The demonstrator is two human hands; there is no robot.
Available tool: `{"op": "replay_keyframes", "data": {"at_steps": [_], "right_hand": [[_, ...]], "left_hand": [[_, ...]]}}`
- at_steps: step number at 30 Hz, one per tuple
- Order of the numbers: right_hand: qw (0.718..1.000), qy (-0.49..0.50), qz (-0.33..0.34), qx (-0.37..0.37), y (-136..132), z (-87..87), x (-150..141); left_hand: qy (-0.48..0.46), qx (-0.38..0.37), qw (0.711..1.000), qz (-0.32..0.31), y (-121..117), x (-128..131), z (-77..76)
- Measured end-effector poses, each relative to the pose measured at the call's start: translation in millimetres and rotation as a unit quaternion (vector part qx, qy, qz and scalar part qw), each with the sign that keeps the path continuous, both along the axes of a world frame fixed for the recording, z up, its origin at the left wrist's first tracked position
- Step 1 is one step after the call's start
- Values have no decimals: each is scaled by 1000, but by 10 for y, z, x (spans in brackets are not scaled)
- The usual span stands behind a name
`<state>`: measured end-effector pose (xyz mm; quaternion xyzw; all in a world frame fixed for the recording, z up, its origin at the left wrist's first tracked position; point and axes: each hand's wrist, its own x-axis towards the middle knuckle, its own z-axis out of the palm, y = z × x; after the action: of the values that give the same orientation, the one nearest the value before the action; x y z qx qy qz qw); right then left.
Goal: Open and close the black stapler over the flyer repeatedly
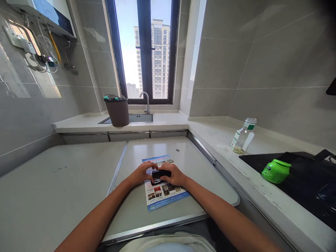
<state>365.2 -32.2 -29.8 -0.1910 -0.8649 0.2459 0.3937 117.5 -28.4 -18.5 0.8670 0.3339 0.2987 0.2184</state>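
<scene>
A small black stapler is held between my two hands over a printed leaflet. My left hand has its curled fingers and thumb on the stapler's left end. Wrapped around the right end is my right hand, its thumb toward the middle. The fingers hide part of the stapler, and I cannot tell whether it is opened up. Beneath it the leaflet lies flat, with blue edges and small photos. A short strip of staples rests on the table beyond the leaflet.
The pale folding table has a metal seam left of my hands. Along the right counter stand a glass bottle and a green jar beside a black bag. A brown bin sits by the sink under the window.
</scene>
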Motion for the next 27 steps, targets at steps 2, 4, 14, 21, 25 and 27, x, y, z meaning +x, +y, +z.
{"op": "replay_keyframes", "data": {"at_steps": [2,4,14,21,25,27], "right_hand": [[1000,12,-18,-15,17,23,6],[997,34,-54,-38,69,53,39],[888,65,-453,-43,628,-50,649],[872,-18,-485,-64,742,-186,749],[892,-29,-447,-53,799,-262,755],[899,-25,-434,-54,821,-290,766]], "left_hand": [[-14,0,1000,10,36,-36,3],[-37,12,997,59,88,-79,-20],[125,38,964,230,321,-167,-339],[-11,35,982,186,303,-219,-276],[-91,19,975,201,313,-234,-255],[-135,-19,966,219,309,-237,-238]]}}
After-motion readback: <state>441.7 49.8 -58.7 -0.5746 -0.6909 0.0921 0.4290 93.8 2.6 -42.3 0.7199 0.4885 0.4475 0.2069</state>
